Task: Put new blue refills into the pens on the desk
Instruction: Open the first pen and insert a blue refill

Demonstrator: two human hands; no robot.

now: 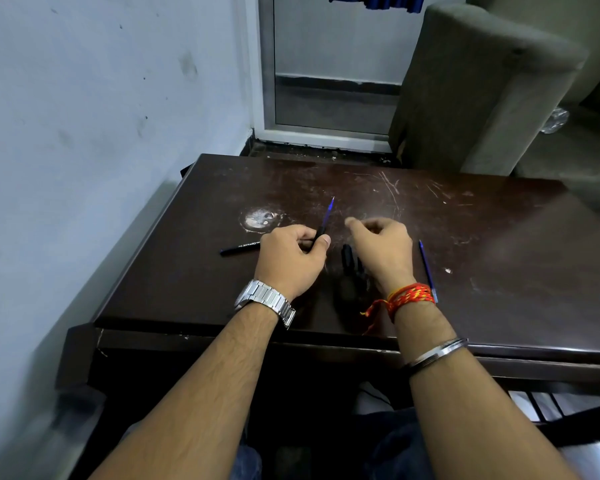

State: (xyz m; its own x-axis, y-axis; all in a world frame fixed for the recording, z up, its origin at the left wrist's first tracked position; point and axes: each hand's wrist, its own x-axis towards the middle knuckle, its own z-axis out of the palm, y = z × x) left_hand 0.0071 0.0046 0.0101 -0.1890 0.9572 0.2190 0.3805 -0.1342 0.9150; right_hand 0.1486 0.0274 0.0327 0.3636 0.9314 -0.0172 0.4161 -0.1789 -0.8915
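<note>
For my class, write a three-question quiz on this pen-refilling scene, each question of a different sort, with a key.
1. True or false: the left hand holds a pen barrel with a blue refill sticking out of it.
2. Where does the spare blue refill lie? A) left of the left hand B) right of the right hand C) off the desk
3. Fill in: the black pen lying on the desk is beside the ___ hand.

Key: 1 true; 2 B; 3 left.
</note>
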